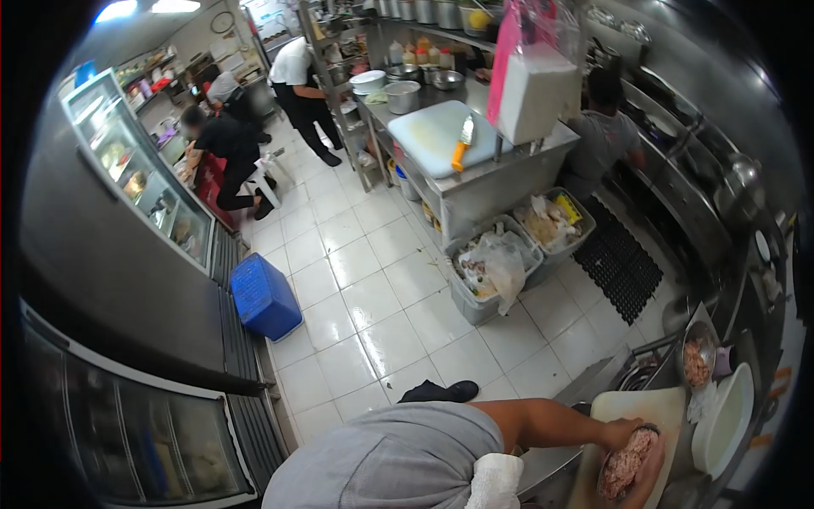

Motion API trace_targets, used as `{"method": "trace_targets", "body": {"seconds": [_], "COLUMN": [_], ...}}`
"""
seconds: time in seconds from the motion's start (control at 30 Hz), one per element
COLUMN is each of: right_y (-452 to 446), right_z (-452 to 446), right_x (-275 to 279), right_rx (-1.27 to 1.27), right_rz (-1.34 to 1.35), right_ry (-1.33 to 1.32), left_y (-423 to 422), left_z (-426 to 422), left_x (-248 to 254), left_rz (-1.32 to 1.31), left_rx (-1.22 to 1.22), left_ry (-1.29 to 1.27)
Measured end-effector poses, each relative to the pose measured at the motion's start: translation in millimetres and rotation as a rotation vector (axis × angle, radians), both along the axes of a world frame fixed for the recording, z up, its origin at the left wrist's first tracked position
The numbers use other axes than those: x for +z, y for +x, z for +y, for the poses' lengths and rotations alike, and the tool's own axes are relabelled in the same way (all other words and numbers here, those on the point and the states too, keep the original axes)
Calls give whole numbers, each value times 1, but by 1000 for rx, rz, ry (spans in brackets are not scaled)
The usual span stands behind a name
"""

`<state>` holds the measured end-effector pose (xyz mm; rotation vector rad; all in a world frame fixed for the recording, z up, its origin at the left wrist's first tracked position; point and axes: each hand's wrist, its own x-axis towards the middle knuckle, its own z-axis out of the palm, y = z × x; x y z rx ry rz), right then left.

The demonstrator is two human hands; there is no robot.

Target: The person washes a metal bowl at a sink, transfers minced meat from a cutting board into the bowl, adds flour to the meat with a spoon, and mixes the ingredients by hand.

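At the lower right, my left hand (pixel 623 433) grips the upper rim of a dark-edged bowl of pink minced meat (pixel 626 467). My right hand (pixel 651 472) curves around the right side of the same bowl, its fingertips partly hidden. Beneath lies a pale cutting board (pixel 668 407). To the right stand a metal bowl with pink meat pieces (pixel 696 363) and a white oval tub (pixel 725 420). A crumpled clear plastic bag (pixel 702 402) lies between them.
Two grey bins of waste (pixel 483 305), (pixel 555 246) stand below a steel table bearing a white board (pixel 424 136) and orange-handled knife (pixel 463 144). A blue crate (pixel 264 297) sits near the fridges. Several people are farther off; one stands at the stove side (pixel 598 140).
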<state>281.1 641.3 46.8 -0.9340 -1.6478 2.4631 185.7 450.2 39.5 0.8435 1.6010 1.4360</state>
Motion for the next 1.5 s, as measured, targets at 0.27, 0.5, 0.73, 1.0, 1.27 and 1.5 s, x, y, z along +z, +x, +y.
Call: {"method": "trace_targets", "body": {"seconds": [0.27,0.5,0.73,1.0,1.27,1.5], "right_y": [40,80,48,20,38,27], "right_z": [-75,-121,-120,-120,-102,-78], "right_x": [38,35,45,82,83,66], "right_rx": [293,224,173,-22,375,430], "right_rz": [-46,-144,-93,490,0,-100], "right_ry": [641,940,880,-25,1092,1353], "left_y": [-18,-24,24,74,48,0], "left_z": [3,-11,54,21,41,10], "left_x": [17,40,-67,-41,-48,13], "left_rz": [-364,-351,75,-35,-87,60], "left_rx": [-78,-141,267,301,293,22], "left_ry": [-61,-65,126,176,126,-49]}}
